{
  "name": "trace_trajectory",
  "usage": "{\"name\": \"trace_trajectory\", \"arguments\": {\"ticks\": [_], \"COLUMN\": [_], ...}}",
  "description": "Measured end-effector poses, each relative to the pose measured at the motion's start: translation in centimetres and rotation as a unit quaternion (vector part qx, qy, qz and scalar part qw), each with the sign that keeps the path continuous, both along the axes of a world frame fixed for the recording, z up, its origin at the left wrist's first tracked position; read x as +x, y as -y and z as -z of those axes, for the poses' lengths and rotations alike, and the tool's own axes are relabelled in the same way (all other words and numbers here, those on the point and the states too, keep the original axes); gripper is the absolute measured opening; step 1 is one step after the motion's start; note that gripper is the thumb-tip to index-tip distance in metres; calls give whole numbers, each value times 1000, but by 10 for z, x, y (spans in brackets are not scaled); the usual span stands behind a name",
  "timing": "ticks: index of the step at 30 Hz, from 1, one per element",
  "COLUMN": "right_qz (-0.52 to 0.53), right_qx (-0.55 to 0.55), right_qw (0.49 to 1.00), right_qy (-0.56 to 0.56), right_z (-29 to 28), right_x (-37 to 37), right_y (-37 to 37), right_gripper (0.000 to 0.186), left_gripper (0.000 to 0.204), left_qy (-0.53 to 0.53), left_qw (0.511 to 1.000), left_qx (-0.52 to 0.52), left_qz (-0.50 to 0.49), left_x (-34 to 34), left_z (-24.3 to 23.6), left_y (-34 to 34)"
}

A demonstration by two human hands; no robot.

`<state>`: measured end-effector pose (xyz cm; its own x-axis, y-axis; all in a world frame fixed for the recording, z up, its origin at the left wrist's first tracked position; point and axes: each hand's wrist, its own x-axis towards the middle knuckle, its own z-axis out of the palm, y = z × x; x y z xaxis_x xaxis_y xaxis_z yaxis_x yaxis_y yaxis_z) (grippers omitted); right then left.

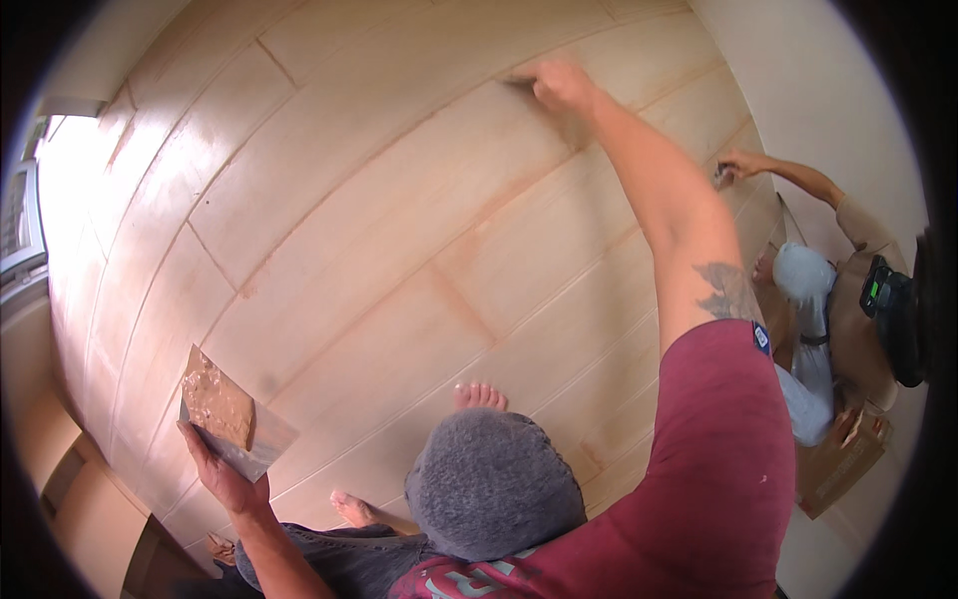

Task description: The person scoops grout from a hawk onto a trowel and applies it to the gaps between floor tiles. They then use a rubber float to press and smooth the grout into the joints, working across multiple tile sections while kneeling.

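My left hand (232, 481) is closed on the lower edge of a flat metal plate (267, 449), held tilted above the floor at the lower left. A thick slab of tan paste (222, 402) lies on the plate. At the far side my right arm is stretched out. My right hand (561, 84) is closed on a small putty knife (517, 80), slightly blurred, whose dark blade is against a joint of the plank-tiled floor (399, 230). Tan paste marks several joints and smears the planks around them. Most of the putty knife's handle is hidden in my fist.
A co-worker (863, 299) crouches at the right by a white wall (828, 90), one hand (740, 164) holding a small tool near the floor. Beside them is a cardboard box (843, 464). My bare feet (481, 396) are on the tiles. A window (22, 220) stands at the left.
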<state>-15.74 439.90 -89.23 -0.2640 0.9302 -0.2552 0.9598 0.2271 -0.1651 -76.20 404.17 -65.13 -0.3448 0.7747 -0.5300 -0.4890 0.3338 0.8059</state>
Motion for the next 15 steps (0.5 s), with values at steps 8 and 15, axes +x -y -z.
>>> {"name": "trace_trajectory", "arguments": {"ticks": [8,15], "right_qz": [-49,24], "right_qx": [-52,-152], "right_qw": [996,986], "right_qy": [54,61], "right_z": [-38,-68], "right_x": [44,78], "right_y": [110,206], "right_gripper": [53,47], "left_gripper": [54,55], "left_qy": [24,26], "left_qw": [1000,1000], "left_qx": [5,-7], "left_qz": [13,16], "left_x": [8,2], "left_z": [-7,-4], "left_y": [-7,-11]}}
